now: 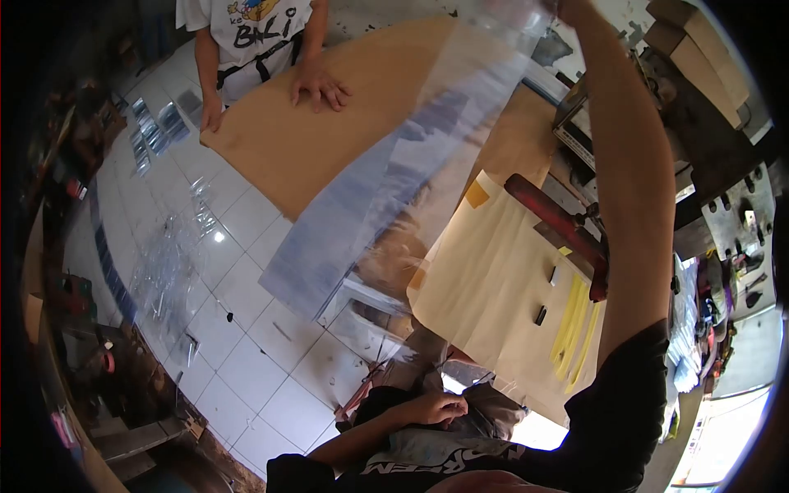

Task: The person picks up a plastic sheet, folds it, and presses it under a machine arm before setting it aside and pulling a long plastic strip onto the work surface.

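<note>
My right arm reaches up to the top edge of the view, where my right hand (567, 6) is mostly cut off. It grips the upper end of a long clear plastic sheet (386, 181). The sheet hangs down to the left, over a brown board (329, 123) and the tiled floor. My left hand (436, 407) rests low on my thigh with the fingers loosely curled, and I see nothing in it.
Another person in a white shirt presses a hand (320, 86) on the brown board's far edge. A cutter with a red handle (559, 218) lies right of a beige paper sheet (493, 287) with yellow strips (575, 320). Clear plastic pieces (164, 263) litter the white tiles.
</note>
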{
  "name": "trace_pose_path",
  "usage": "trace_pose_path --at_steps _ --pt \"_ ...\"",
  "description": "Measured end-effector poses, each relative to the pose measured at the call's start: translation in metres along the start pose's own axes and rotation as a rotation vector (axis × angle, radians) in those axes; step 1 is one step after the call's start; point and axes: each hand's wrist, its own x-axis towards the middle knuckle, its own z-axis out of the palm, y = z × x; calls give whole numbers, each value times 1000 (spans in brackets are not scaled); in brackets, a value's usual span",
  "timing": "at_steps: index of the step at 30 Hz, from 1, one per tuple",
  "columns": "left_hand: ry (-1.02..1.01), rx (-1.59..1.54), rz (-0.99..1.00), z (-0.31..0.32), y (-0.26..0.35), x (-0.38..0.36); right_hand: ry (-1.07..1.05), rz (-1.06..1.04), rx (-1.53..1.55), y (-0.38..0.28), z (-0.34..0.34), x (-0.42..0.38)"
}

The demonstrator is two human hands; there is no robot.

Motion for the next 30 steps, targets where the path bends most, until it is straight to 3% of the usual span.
trace_pose_path --at_steps 1,3,4,5,7,8,10,11,13,14,16,20,22,24,25,27,30 --pt "-3 -20 -1 -1 1 1 54 33 -332 22 -3 -18" --pt "-1 -45 -2 -2 0 4 -16 -134 -1589 57 22 -76" --pt "-12 -37 12 -3 -2 6 -191 -153 -1784 65 50 -115" --pt "-26 -29 22 -4 -4 7 -425 -167 -1628 79 66 -148" --pt "-28 -27 22 -4 -1 6 -796 402 -1439 106 107 -208" --pt "-28 -22 33 -4 1 7 -957 608 -1202 99 129 -258" --pt "-25 -31 23 -2 0 8 -977 316 -1642 106 158 -291" --pt "-15 -38 21 0 0 9 -976 321 -1640 108 159 -295" --pt "-14 -53 14 1 -6 9 -703 429 -1274 110 159 -304" --pt "-8 -63 12 1 -7 9 -700 431 -1271 117 155 -305" --pt "-10 -42 -4 0 -5 6 -470 324 -1091 137 143 -304" --pt "-37 -63 -20 4 -6 5 -576 102 -1130 137 125 -314" --pt "-30 -60 -7 4 -6 4 -511 -191 -1308 121 124 -359" --pt "-70 -13 9 3 0 1 -461 -551 -1209 117 124 -397" --pt "-52 -50 21 5 -10 2 -466 -566 -1208 112 128 -412" --pt "-35 -61 43 8 -15 3 -467 -794 -1039 104 136 -446" --pt "-26 -71 28 12 -9 -2 -469 -763 -770 117 152 -485"
